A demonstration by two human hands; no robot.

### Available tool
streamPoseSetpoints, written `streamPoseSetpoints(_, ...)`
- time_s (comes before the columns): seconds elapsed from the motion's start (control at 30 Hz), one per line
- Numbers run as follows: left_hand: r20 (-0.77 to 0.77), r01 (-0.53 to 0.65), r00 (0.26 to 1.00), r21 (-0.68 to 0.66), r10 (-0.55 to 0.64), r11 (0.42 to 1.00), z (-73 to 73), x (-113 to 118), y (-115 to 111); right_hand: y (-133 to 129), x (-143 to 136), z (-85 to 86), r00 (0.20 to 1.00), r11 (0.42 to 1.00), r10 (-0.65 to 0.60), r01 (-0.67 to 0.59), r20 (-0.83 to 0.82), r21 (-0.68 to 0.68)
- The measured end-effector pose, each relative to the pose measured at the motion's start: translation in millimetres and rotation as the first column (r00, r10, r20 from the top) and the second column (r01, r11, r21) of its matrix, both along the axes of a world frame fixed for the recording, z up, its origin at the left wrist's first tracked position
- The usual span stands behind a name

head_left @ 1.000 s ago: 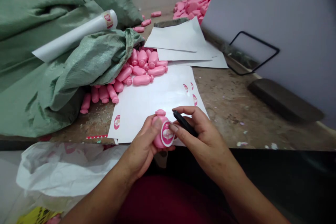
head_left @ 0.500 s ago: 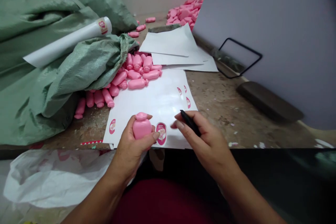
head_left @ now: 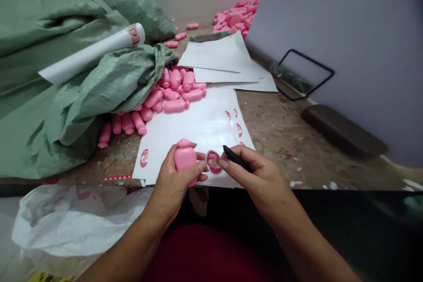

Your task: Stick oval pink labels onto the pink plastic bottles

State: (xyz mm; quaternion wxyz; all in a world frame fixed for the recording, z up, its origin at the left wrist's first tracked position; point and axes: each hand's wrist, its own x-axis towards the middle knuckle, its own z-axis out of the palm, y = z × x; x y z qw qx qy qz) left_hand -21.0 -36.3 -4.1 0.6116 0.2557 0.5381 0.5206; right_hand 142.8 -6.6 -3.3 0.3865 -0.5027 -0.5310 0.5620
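Observation:
My left hand point(head_left: 176, 176) is closed around a small pink bottle point(head_left: 185, 157), which stands nearly upright with its cap at the top. Just right of it, an oval pink-and-white sticker point(head_left: 214, 162) is pinched at its right edge by the thumb and a finger of my right hand point(head_left: 256, 169). A black pen-like tool point(head_left: 236, 157) also rests in that hand, its tip pointing up and left. Beneath both hands lies a white sticker sheet point(head_left: 185, 130) with a few oval stickers along its edges.
Several pink bottles point(head_left: 175, 105) spill from a green sack point(head_left: 125, 79) at the left, with a rolled sheet point(head_left: 92, 55) on top. White papers point(head_left: 214, 55) lie behind. A black wire frame point(head_left: 307, 75) and dark case point(head_left: 343, 130) are at the right. More pink bottles point(head_left: 236, 17) are heaped behind.
The sticker has moved up and right and is now between my right fingertips. My right hand's pinch has closed on it. The whole view has shifted slightly.

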Motion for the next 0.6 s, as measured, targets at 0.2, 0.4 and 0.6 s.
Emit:
streamPoseSetpoints(0.2, 0.233, -0.011, 0.972, -0.106, 0.035, 0.994, 4.5, 0.4, 3.8, -3.5, -5.4, 1.4, 0.969, 0.974, -0.049, -0.008, -0.243, -0.228)
streamPoseSetpoints(0.4, 0.37, 0.068, 0.929, -0.223, 0.02, 0.972, 11.4, 2.9, 7.1, -6.1, -23.5, 7.2, 0.928, 0.921, -0.007, -0.14, -0.373, -0.364)
streamPoseSetpoints(0.6, 0.347, 0.052, 0.938, -0.157, 0.006, 0.986, 1.0, 4.8, 3.0, -6.1, -25.9, 1.6, 0.945, 0.931, 0.013, -0.13, -0.327, -0.34)
